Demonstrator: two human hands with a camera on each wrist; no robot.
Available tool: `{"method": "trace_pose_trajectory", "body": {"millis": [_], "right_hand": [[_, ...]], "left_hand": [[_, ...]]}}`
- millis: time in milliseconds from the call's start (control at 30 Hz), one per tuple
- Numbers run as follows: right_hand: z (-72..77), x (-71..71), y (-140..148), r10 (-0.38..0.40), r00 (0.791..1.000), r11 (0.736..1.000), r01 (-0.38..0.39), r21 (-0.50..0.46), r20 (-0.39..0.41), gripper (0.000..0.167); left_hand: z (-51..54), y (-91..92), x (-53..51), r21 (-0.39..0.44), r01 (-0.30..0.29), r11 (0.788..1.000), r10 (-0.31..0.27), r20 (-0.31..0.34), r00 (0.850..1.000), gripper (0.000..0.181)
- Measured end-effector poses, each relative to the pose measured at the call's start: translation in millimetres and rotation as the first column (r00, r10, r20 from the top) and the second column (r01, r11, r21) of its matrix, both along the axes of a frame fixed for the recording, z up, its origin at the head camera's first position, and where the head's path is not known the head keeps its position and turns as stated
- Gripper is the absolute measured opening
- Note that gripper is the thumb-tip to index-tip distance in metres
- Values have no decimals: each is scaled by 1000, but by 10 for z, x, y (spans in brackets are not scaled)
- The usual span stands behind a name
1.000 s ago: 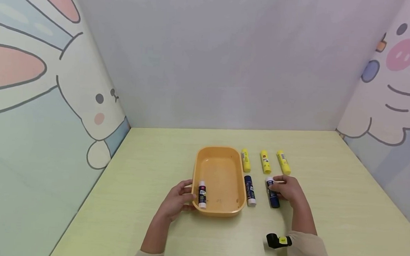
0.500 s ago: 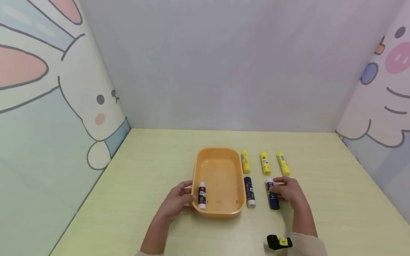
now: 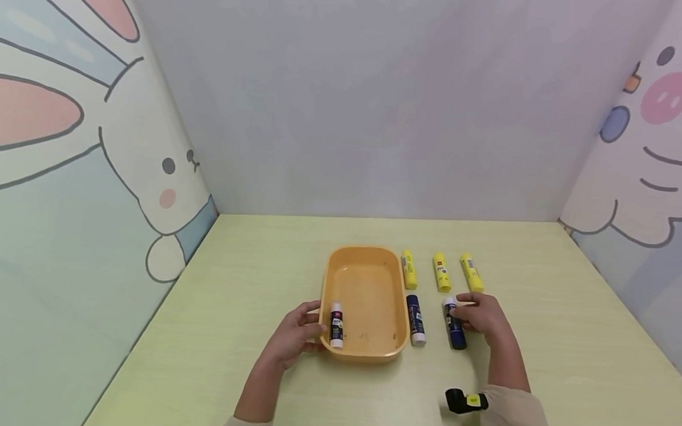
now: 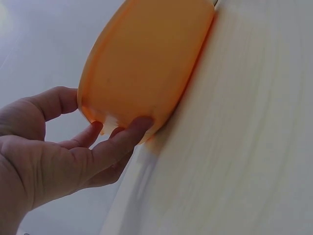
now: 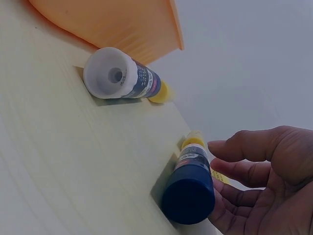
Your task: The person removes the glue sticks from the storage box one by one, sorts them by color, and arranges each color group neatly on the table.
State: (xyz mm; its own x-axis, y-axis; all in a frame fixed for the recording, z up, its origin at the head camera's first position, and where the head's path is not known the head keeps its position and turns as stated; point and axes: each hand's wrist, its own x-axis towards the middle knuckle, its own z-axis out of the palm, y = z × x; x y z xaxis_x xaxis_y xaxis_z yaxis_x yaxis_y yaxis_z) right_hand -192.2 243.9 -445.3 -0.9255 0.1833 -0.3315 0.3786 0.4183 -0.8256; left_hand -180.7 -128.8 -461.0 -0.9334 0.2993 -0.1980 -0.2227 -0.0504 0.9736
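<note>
My left hand [image 3: 293, 336] grips the left rim of the orange tray [image 3: 362, 352], thumb over the edge and fingers against the outer wall, as the left wrist view [image 4: 68, 152] also shows. A navy glue stick with white ends [image 3: 337, 325] lies inside the tray along its left wall. My right hand [image 3: 483, 317] has thumb and fingers at a navy-capped glue stick [image 3: 458, 339] lying on the table; in the right wrist view its dark cap [image 5: 188, 196] faces the camera. Between it and the tray lies another navy glue stick [image 3: 416, 320], white end towards me.
Three yellow glue sticks lie in a row behind the navy ones: one beside the tray [image 3: 409, 269], one in the middle [image 3: 442, 273] and one on the right [image 3: 472, 272]. A pale wall [image 3: 381, 99] closes off the back of the table [image 3: 258, 254].
The head view has shifted very slightly. Both hands, the tray and the glue sticks stay where they were.
</note>
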Motion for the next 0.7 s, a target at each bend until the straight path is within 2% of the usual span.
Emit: {"method": "trace_pose_trajectory", "body": {"millis": [233, 533, 700], "right_hand": [[-7, -21, 14, 3, 1000, 1000, -3, -4, 3, 48], [-32, -19, 54, -5, 1000, 1000, 5, -8, -11, 46], [-53, -18, 36, 8, 1000, 1000, -8, -14, -1, 47]], "left_hand": [[14, 4, 14, -13, -5, 1000, 5, 0, 1000, 59], [108, 20, 28, -27, 2, 1000, -1, 14, 1000, 58], [72, 15, 23, -21, -2, 1000, 2, 14, 1000, 58]]}}
